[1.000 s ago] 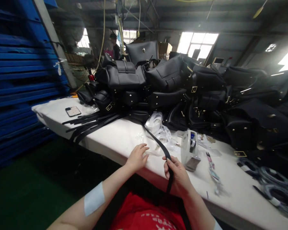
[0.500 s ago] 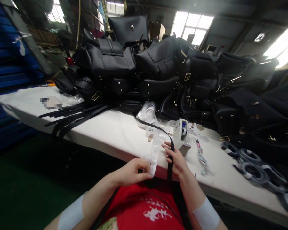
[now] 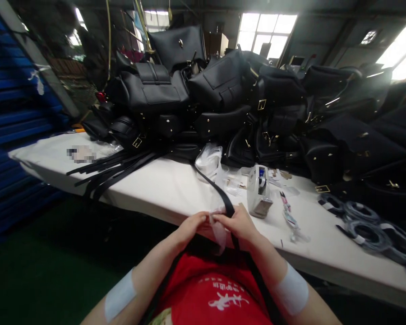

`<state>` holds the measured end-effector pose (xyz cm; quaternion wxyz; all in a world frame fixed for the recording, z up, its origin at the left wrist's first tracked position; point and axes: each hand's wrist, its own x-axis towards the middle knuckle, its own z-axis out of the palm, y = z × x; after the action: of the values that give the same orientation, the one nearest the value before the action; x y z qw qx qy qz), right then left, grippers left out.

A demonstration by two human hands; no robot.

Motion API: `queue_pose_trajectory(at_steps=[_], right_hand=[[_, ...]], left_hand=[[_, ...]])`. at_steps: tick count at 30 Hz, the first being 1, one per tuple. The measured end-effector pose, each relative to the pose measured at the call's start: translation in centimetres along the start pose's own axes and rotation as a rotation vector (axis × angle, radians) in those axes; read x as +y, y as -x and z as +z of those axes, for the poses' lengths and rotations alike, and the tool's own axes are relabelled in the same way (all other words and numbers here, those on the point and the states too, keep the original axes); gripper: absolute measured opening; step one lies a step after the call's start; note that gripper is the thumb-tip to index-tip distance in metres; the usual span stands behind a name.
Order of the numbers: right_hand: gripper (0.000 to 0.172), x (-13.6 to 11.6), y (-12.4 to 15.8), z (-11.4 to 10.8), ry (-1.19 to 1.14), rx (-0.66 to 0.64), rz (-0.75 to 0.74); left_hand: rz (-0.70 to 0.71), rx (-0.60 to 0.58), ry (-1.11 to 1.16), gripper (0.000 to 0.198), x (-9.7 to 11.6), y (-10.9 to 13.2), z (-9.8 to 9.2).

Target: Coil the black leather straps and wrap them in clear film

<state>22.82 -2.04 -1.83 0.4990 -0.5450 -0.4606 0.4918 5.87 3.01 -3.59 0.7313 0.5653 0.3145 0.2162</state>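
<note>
A long black strap (image 3: 215, 187) runs from the pile of bags across the white table (image 3: 162, 187) to my hands at the near edge. My right hand (image 3: 241, 224) is closed on the strap, which hangs down over my red shirt. My left hand (image 3: 191, 225) pinches a thin clear plastic sleeve (image 3: 219, 231) right beside the strap. The fingertips of both hands meet around the sleeve and strap.
A big heap of black handbags (image 3: 223, 99) covers the back of the table. Loose black straps (image 3: 115, 167) lie to the left, a phone (image 3: 81, 153) beyond them. A tape dispenser (image 3: 259, 192) stands right of my hands; coiled straps (image 3: 365, 221) lie far right. Blue pallets (image 3: 16, 113) stand at left.
My left hand reached to the table, picked up the clear plastic sleeve and brought it to the strap. Both hands have come together at the table edge.
</note>
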Motion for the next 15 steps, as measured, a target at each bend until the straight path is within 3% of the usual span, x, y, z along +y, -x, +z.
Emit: queue_pose_trajectory(at_steps=[3, 7, 10, 15], right_hand=[[0.012, 1.4, 2.4, 2.1, 0.222, -0.166, -0.017], [0.011, 2.3, 4.4, 3.0, 0.350, -0.216, -0.082], [0.020, 1.8, 5.3, 2.7, 0.436, -0.172, -0.147], [0.041, 2.9, 8.9, 1.8, 0.593, -0.299, -0.040]], left_hand=[[-0.125, 0.073, 0.394, 0.038, 0.6, -1.0, -0.8], [-0.124, 0.291, 0.446, 0.032, 0.2, -0.8, -0.1], [-0.118, 0.241, 0.453, 0.039, -0.8, -0.3, 1.0], [-0.188, 0.183, 0.572, 0.039, -2.6, -0.3, 2.2]])
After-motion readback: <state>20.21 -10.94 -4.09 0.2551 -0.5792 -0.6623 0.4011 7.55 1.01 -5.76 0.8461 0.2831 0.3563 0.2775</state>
